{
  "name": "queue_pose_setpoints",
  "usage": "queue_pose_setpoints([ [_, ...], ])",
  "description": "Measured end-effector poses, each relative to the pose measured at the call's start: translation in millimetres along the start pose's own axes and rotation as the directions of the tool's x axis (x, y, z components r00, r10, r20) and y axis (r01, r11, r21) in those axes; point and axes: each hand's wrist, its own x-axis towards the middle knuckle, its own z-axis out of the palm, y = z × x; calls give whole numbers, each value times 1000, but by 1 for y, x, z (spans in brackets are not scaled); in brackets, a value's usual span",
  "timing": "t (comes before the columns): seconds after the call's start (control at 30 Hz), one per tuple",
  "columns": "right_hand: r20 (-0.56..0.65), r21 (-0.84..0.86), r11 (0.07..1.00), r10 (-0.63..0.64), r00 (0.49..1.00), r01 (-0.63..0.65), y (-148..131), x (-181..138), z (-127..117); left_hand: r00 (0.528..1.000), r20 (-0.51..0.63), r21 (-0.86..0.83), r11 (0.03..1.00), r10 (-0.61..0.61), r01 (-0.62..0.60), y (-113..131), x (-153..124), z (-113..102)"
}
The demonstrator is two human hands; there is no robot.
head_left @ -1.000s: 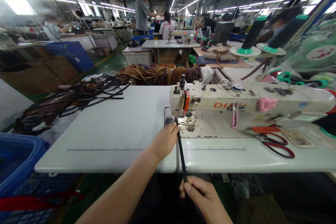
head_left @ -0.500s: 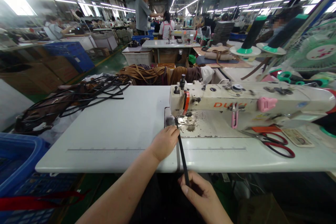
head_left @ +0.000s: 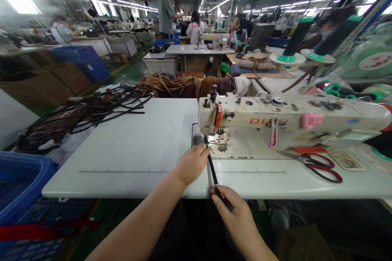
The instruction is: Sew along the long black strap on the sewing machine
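A narrow black strap [head_left: 212, 170] runs from under the head of a sewing machine [head_left: 254, 116] towards me, over the table's front edge. My left hand [head_left: 192, 164] lies close to the needle area, its fingers closed on the strap's far part; the fingertips are partly hidden. Lower down, my right hand [head_left: 231, 208] pinches the same strap between thumb and fingers at the front edge of the white table [head_left: 137, 147]. The strap's far end is hidden beneath the machine head.
Red-handled scissors [head_left: 323, 167] lie right of the machine. Pink thread snips [head_left: 273, 136] hang on its body. Black straps [head_left: 122, 108] are heaped at the table's left, above a blue basket [head_left: 27, 171]. Thread cones [head_left: 295, 40] and a fan [head_left: 367, 59] stand at right; co-workers sit and stand beyond.
My right hand has moved up along the strap towards the table edge, and less strap shows between my hands. My left hand has stayed nearly in place.
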Motion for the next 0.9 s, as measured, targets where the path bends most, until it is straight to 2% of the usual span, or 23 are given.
queue_pose_setpoints([
  [0.17,41,-76,997,-16,999,19,-13,19,1,1000,10,0,1000,-2,2,1,1,-1],
  [0.33,206,183,966,143,968,-182,-17,29,6,999,40,-23,999,-32,33,1,2,-3],
  [0.47,282,322,908,180,942,-270,-16,26,4,999,48,-26,1000,-15,17,2,4,-7],
  [0.67,279,393,873,186,942,-288,-15,10,-2,998,51,-36,999,-30,31,3,3,-8],
  [0.9,283,320,925,112,952,-204,-14,2,-4,999,20,-47,998,-39,40,2,1,-3],
])
